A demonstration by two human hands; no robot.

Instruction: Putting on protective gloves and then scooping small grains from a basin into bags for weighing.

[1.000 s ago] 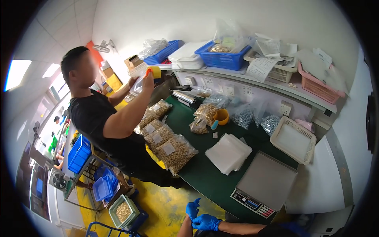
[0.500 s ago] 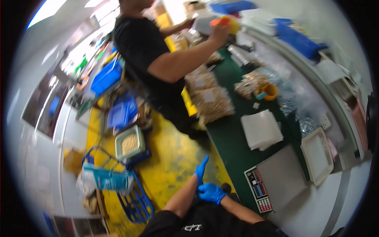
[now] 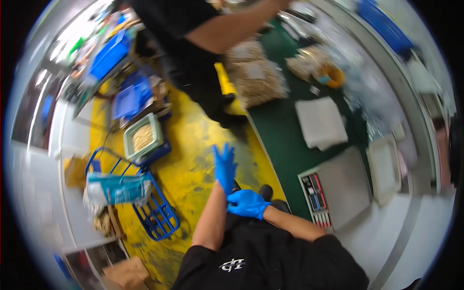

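Note:
My left hand (image 3: 224,166), in a blue disposable glove, is raised over the yellow floor with its fingers apart and nothing in them. My right hand (image 3: 248,204) wears the same kind of blue glove. Its fingers are closed at my left wrist, on the cuff of the left glove; the fingertips are partly hidden there. Right of my hands, a digital scale (image 3: 342,188) with a grey platform rests on the green table (image 3: 275,145).
A co-worker (image 3: 186,53) in black stands by the table's far part. Bags of light pieces (image 3: 258,82), white sheets (image 3: 321,122), an orange mug (image 3: 332,76) and a white tray (image 3: 384,169) lie there. At left are a blue trolley (image 3: 157,215) and a green tub (image 3: 144,137).
My left hand has turned and spread its fingers, moving up and left in the picture with the right hand at its wrist. The whole view has shifted, and the co-worker's arm has moved up.

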